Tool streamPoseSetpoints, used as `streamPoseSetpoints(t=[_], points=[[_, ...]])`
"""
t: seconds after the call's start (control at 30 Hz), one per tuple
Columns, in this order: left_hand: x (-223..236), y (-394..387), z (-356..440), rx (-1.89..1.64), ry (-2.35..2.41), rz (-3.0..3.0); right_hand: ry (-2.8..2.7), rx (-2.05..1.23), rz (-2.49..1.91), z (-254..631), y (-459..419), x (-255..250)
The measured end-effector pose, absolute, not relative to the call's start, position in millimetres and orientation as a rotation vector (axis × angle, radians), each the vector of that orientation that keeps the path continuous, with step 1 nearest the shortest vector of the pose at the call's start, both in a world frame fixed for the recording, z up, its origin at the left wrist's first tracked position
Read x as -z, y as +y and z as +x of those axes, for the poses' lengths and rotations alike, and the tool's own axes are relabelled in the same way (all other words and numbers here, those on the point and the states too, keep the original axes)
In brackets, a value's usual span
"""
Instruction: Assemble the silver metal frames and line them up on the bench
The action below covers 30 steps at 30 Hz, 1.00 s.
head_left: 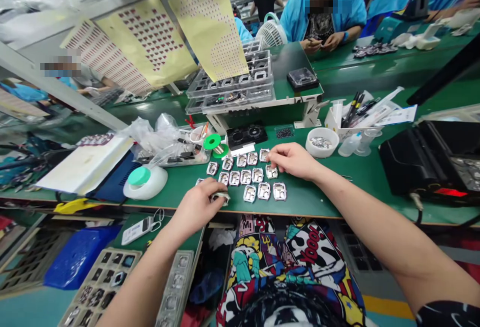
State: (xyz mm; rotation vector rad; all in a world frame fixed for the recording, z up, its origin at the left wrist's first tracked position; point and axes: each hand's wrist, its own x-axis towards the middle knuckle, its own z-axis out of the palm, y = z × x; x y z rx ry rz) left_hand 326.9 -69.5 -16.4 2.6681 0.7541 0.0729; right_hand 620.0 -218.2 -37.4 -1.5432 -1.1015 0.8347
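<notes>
Several small silver metal frames (252,177) lie in rows on the green bench (322,202) in front of me. My left hand (197,206) is closed around one silver frame (221,197) at the near left end of the rows. My right hand (292,159) rests over the far right of the rows, its fingers curled down and pinching a frame (271,171) there.
A white bowl of parts (321,142), green tape rolls (212,142), a white dispenser with a teal cap (144,181) and clear stacked trays (234,84) stand behind the rows. A black machine (431,159) sits right. Other people work across the bench (322,22).
</notes>
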Motion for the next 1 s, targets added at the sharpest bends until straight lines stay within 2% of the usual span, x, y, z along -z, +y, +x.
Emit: streamPoseSetpoints(t=[0.13,0.27,0.4,0.7,1.0], points=[[52.0,-73.0,320.3,-0.353,0.96,2.213,-1.079,-0.832,-1.603,619.5,-216.1,40.4],[77.8,-84.3,322.0,-0.467,1.011,2.236,-1.103,-0.83,-1.628,618.7,-215.5,41.7],[78.7,-90.2,316.4,-0.579,0.98,2.449,-1.118,-0.822,-1.644,618.6,-215.0,43.8],[75.4,-89.2,292.5,-0.528,0.789,2.599,-1.142,-0.83,-1.617,621.1,-215.7,42.8],[101.2,-112.6,314.4,-0.968,0.783,2.617,-1.123,-0.812,-1.68,621.3,-214.1,49.4]])
